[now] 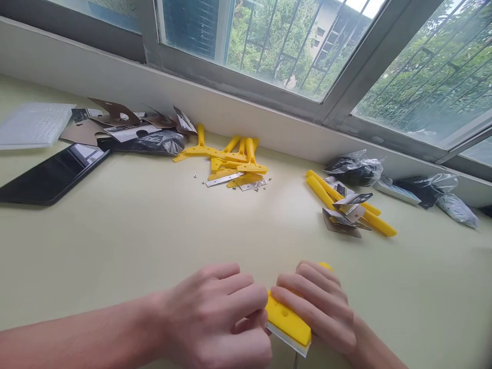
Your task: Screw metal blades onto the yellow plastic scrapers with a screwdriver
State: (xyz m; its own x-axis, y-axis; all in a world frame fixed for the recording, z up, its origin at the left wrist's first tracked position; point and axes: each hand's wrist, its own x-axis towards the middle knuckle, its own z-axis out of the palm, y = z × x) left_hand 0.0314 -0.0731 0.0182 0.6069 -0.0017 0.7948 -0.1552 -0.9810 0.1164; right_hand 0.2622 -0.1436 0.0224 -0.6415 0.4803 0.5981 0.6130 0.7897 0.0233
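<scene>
A yellow scraper with a metal blade along its lower edge is in front of me at the bottom of the view. My right hand is wrapped round it, and a bit of yellow shows beyond the knuckles. My left hand is closed at the left end of the scraper head, its fingertips partly hidden against the head and blade. A hole shows in the head's face. Below the blade a thin metal shaft pokes into view; what it belongs to is hidden.
Beyond my hands lies a pile of yellow scrapers with loose blades and small nuts. To the right are yellow handles with card packaging and plastic-wrapped bundles. A black tablet and torn cards lie left.
</scene>
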